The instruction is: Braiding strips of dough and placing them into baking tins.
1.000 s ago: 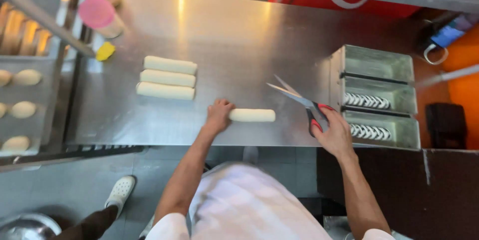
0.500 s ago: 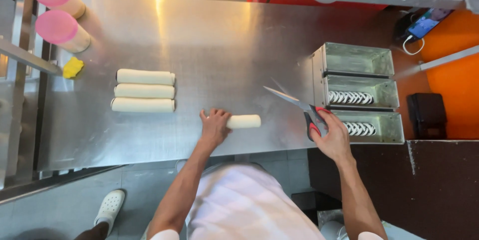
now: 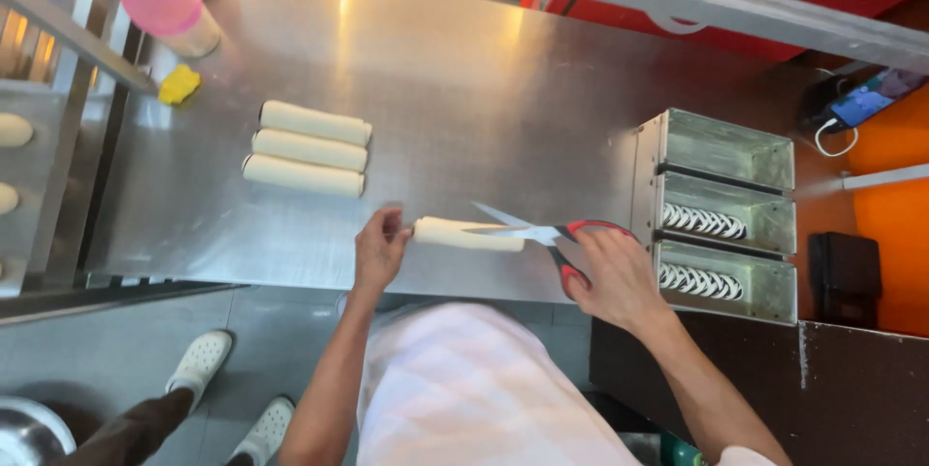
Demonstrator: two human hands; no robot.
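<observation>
My bench is a brushed stainless steel tabletop, glare off the far side. On it: three pale dough logs side by side at left, touching; one more pale dough roll near the front edge; small yellow lump far left; two pink-lidded tubs in the back left corner; three-bay metal loaf tin at right w/ sliced dough in two bays

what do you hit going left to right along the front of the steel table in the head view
left hand → dough roll → red-handled scissors → right hand → loaf tin
</observation>
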